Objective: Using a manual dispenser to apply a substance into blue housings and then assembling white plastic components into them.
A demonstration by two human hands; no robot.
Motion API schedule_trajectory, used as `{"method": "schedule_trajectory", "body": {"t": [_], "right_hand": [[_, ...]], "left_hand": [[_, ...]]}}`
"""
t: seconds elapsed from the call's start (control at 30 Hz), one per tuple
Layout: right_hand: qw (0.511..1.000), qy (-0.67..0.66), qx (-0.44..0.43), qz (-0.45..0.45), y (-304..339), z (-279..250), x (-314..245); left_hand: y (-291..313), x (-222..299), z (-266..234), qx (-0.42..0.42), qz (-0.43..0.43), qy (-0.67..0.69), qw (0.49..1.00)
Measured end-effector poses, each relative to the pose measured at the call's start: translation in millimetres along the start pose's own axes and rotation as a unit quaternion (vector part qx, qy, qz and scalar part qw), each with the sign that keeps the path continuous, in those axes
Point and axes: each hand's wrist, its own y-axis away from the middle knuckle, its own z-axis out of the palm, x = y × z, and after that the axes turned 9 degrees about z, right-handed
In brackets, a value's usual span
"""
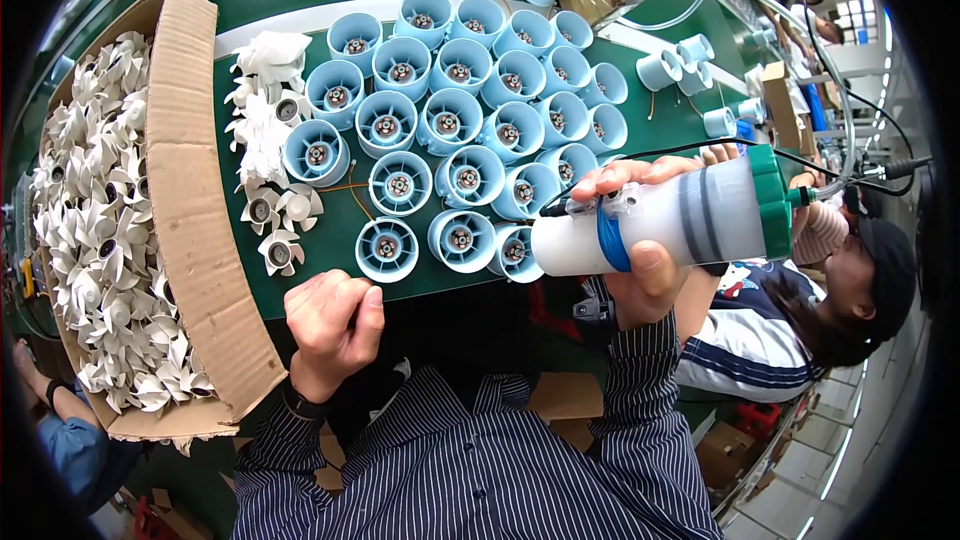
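My right hand [640, 285] grips a translucent white dispensing cartridge [660, 215] with a green cap, dark bands and blue wrapping. Its white end points left, over the near right of several light blue round fan housings [466, 175]. These housings stand in rows, each with spokes and a small metal centre. At the table's near edge my left hand [335, 325] is closed in a fist, and no object shows in it. Just beyond that hand is the nearest left housing [387, 249]. White fan impellers [281, 252] lie in a loose strip left of the rows.
A cardboard box [205, 210] full of white impellers stands at the left. From the cartridge's cap a clear hose [850, 135] runs up right, with a black cable close by. More blue housings [658, 70] stand far right. Another person [790, 320] sits at my right.
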Motion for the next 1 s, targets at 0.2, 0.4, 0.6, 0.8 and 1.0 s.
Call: {"method": "schedule_trajectory", "body": {"t": [0.2,0.4,0.6,0.8,1.0], "right_hand": [[1.0,0.017,0.001,-0.001,0,-1,-4],[1.0,0.008,0.028,-0.012,1,4,-31],[0.993,0.092,0.064,-0.034,-11,-13,-70],[0.973,0.169,0.139,-0.072,-39,-41,-81],[0.967,0.189,0.155,-0.072,-53,-60,-64]], "left_hand": [[-2,1,0,0.0,-0.003,0.001,1.0],[-5,2,0,0.001,-0.013,0.013,1.0],[-1,4,-4,0.004,-0.038,0.019,0.999],[-3,6,-1,-0.002,-0.042,0.023,0.999],[-2,3,-1,-0.021,-0.036,-0.005,0.999]]}}
